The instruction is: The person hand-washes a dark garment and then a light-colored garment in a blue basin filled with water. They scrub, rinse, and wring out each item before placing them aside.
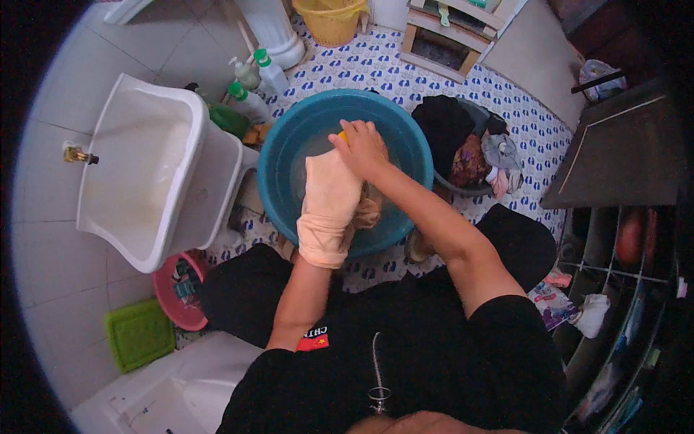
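A round teal plastic basin [347, 100] stands on the floor between my knees, with some liquid inside. My left hand [329, 184] is inside a peach-coloured cloth garment [325, 217] that covers it to the wrist, so its fingers are hidden. Over the basin, my right hand [362, 145] holds a small yellow-orange object [343, 136], perhaps a bar of soap, near the garment's far end. Bunched cloth of a similar colour hangs beside the wrist, low in the basin.
At the right of the basin stands a grey tub [471, 190] heaped with clothes. A white sink [184, 179] juts out on the left, with pump bottles [269, 73] beyond it. A pink basin [179, 314] lies near my left knee, and a wire rack [612, 271] stands at the right.
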A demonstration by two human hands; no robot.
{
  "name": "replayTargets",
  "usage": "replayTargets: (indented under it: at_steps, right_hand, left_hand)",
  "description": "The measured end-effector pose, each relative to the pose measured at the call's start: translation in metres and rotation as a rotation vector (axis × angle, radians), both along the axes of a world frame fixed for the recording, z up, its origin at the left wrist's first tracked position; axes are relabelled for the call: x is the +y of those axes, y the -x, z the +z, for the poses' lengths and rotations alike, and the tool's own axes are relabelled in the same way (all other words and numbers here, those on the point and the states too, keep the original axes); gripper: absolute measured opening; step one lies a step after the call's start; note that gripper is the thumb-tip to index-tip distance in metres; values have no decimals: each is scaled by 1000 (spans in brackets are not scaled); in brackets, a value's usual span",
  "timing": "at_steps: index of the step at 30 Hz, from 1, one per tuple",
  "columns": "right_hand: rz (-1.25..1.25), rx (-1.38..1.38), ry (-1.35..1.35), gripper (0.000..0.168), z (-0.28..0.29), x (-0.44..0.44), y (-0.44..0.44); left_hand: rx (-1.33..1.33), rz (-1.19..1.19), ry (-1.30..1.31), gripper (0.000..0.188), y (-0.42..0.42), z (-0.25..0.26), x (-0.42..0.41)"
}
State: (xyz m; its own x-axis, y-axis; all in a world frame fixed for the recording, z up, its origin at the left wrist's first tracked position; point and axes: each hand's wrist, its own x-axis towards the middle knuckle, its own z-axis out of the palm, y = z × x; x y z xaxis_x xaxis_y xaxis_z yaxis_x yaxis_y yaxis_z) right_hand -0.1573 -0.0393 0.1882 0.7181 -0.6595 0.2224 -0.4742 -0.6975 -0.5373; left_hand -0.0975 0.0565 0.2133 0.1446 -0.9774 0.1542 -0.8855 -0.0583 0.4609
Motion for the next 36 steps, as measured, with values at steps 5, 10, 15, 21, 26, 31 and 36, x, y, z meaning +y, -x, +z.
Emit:
replayTargets:
  at_steps: [5,10,15,21,26,31,36]
  right_hand:
    - [481,-210,40,52,11,98,14]
    - [86,67,-128,49,11,8,4]
    - [416,-111,-138,48,23,80,-1]
    - [54,-14,-56,47,-1,5,-1]
    - [321,-272,-1,45,4,82,1]
    - [237,-62,-52,46,-1,30,-10]
    - [133,-42,67,44,7,39,-7]
  left_hand:
    - [-205,226,4,32,-1,-45,3]
    - [-181,398,-180,25,27,-10,-17]
    - [-275,185,129,17,-6,-41,-3]
    - [-57,62,202,20,3,-17,-9]
    - [1380,-27,328,35,-27,-142,-10]
    - [1704,-133,433,29,-15,-92,0]
    - [-5,115,209,22,-1,-23,-2]
